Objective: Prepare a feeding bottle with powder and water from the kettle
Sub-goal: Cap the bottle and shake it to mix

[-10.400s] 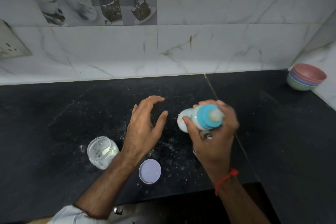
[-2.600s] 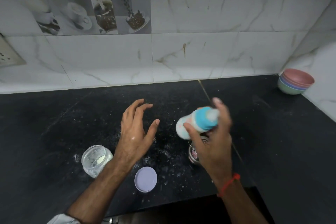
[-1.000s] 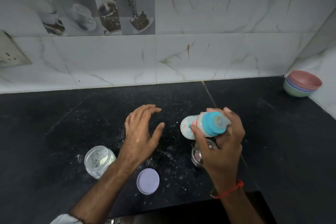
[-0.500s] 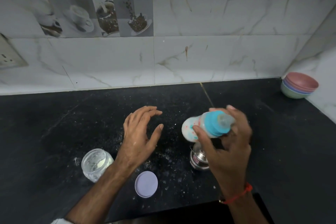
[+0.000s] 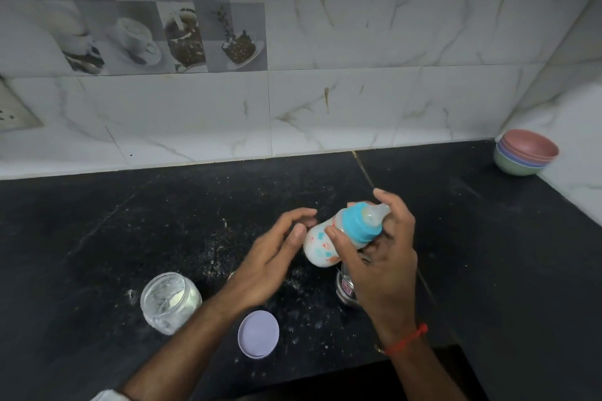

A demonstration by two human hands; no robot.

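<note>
Nearest lie a round lilac lid (image 5: 258, 338) and a clear, open plastic jar (image 5: 170, 302) holding white powder on the black stone surface (image 5: 97, 238). Above them, the right hand (image 5: 379, 265) pinches the small milky feeding bottle with turquoise collar (image 5: 342, 234) at its neck, long axis tilted, teat up and right. The left hand (image 5: 272, 255), its grip spread and holding nothing, hovers just beside the bottle's base, nearer to steady it. Pastel stacked bowls (image 5: 524, 156) sit far right.
</note>
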